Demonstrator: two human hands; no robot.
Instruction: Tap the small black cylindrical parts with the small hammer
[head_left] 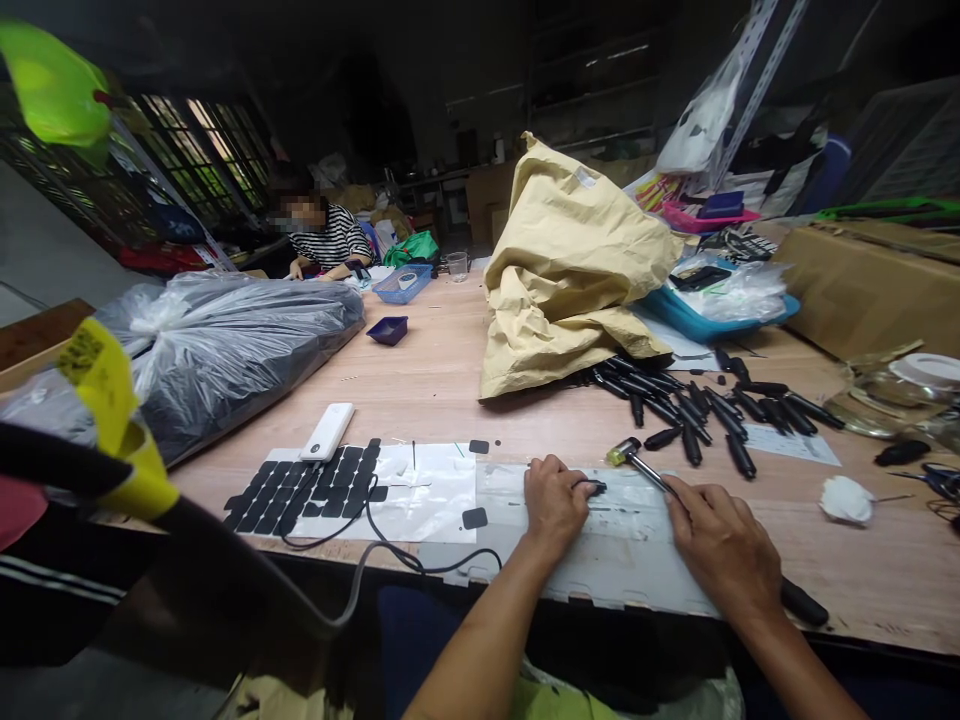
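Note:
My left hand is closed in a pinch on a small black part, which it holds down on a pale work plate at the table's near edge. My right hand grips a small hammer; its metal shaft runs up-left to the head, which is black with a yellow-green face, and the black handle end sticks out behind my wrist. The hammer head hovers just right of the black part.
A heap of black handles lies beyond my hands, below a crumpled tan paper sack. Left are a sheet of black square pads, a white power bank with cable, and a big plastic bag. Another person sits at the far end.

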